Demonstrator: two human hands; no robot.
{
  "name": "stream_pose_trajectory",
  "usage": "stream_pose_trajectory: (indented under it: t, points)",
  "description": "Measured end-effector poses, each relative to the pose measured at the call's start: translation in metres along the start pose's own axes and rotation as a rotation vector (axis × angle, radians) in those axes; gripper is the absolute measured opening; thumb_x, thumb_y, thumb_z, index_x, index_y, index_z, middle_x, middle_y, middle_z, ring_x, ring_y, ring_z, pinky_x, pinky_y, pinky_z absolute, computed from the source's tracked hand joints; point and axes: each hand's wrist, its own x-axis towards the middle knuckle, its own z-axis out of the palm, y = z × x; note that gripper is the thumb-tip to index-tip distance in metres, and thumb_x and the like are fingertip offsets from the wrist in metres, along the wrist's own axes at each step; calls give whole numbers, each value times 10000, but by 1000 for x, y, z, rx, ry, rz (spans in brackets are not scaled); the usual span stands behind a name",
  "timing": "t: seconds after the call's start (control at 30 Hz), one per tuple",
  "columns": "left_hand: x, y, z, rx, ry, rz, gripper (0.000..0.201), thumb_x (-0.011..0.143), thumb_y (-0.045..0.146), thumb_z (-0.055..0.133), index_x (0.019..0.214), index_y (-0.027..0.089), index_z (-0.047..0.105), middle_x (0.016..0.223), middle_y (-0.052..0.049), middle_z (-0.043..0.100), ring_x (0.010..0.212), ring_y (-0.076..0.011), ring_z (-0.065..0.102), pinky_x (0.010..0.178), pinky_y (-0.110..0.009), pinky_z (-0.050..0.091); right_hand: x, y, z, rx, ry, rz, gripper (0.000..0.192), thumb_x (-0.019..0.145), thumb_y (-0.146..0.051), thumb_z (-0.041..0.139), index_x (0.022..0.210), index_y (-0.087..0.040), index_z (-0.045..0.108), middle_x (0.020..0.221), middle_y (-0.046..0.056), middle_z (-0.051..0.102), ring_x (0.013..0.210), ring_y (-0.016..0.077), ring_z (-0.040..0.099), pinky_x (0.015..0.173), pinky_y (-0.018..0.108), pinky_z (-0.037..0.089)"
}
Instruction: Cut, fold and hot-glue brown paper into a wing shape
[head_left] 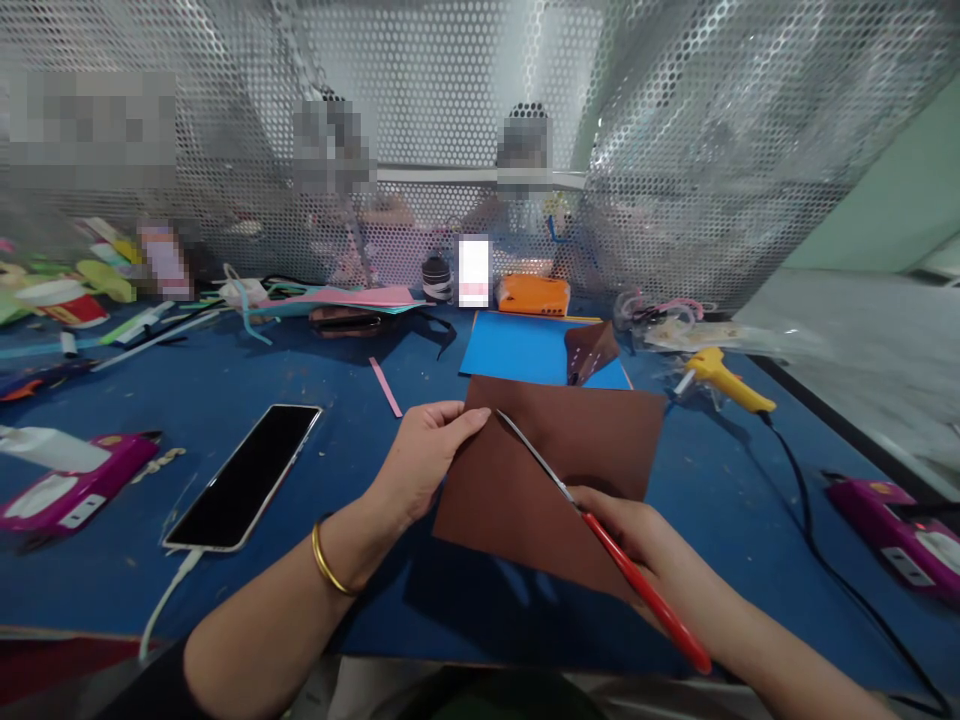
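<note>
Red-handled scissors [600,530] gripped in right hand [637,535], blades slanting up-left across brown sheet [540,470]; left hand [424,455] pinches sheet's upper-left edge, fingers closed, nearer the blade tip.

A brown paper sheet [540,470] is lying tilted near the desk's [225,400] front edge; red-handled scissors [600,530] are resting across it, blades seemingly closed.
</note>
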Motion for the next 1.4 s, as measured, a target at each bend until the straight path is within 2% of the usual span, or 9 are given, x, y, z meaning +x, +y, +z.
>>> stream_pose_trajectory:
  t: [0.17,0.37,0.57,0.77,1.0,1.27,1.4]
  points:
    - [-2,-3,0,-20,-33,-18,228,709,361,796,758,147,737,701,-57,734,622,-155,668,582,-241,515,1,-4,2,-10,16,-14,376,877,-322,591,1236,-228,650,1133,85,720,1005,280,680,842,361,549]
    - [-2,-5,0,-42,-34,-9,267,668,385,819,749,145,735,685,-57,729,623,-165,675,584,-250,523,5,-4,4,-10,39,-26,393,884,-303,590,1271,-253,635,1193,67,708,1035,276,682,853,353,550]
    - [-4,-4,1,-41,-38,1,257,682,382,809,752,145,739,670,-55,722,607,-158,667,573,-245,514,7,0,10,50,45,4,347,899,-290,577,1238,-280,651,1158,34,723,1017,253,693,781,308,549]
    - [-2,-4,0,-55,-24,-17,241,690,364,804,736,139,730,692,-57,727,595,-146,655,558,-237,504,8,2,17,124,58,67,338,881,-245,578,1206,-264,668,930,9,756,898,237,719,673,280,544]
    - [-1,-6,1,-58,-40,-17,239,678,360,807,744,141,737,699,-56,730,600,-144,657,564,-235,502,8,-2,14,87,65,-25,322,876,-279,595,1188,-245,670,1026,32,749,885,235,711,713,289,541]
    - [-4,-7,4,-72,-74,-50,272,645,384,825,717,144,720,692,-58,728,604,-157,660,585,-251,508,11,-9,12,-42,87,6,285,866,-301,577,1120,-239,691,985,47,755,902,263,713,700,296,546]
    - [-4,-8,4,-68,-79,-44,277,647,387,821,731,139,732,704,-64,732,616,-156,660,589,-249,506,12,-6,15,-36,110,2,320,863,-288,568,1155,-256,695,963,32,758,932,267,714,725,311,555]
